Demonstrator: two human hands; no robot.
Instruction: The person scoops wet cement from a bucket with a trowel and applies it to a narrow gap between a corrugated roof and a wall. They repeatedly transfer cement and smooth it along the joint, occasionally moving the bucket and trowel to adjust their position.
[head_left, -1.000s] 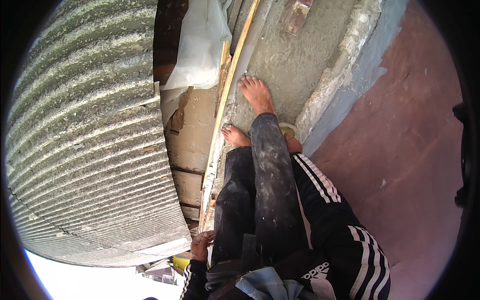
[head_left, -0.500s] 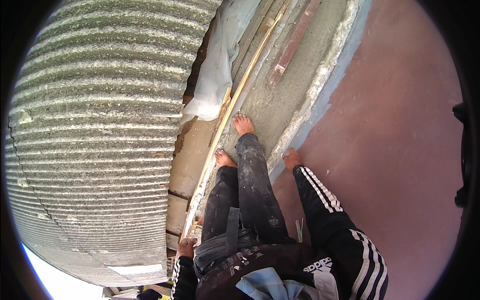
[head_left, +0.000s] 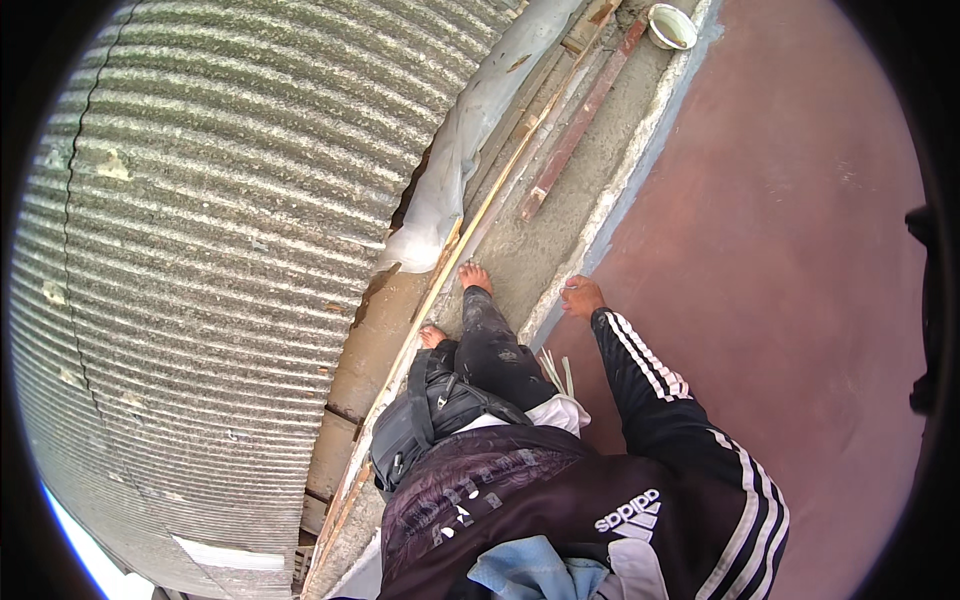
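My right hand is beside the rough whitish ledge at the edge of the red-brown surface, its fingers curled; what they hold, if anything, is too small to make out. My left hand is out of view. My bare feet are on a narrow rough concrete strip beside a long pale wooden batten. A black bag lies across my lap, and pale thin strips show by my right leg. A blue cloth hangs at my front.
Corrugated sheet roofing spans the left, with cloudy plastic sheeting along its broken edge above a gap with boards. Ahead on the concrete lie a reddish wooden beam and a white bowl.
The view has swung, bringing the beam and bowl in ahead. My right hand has left the area by my feet for the ledge edge. My left hand has dropped out of view.
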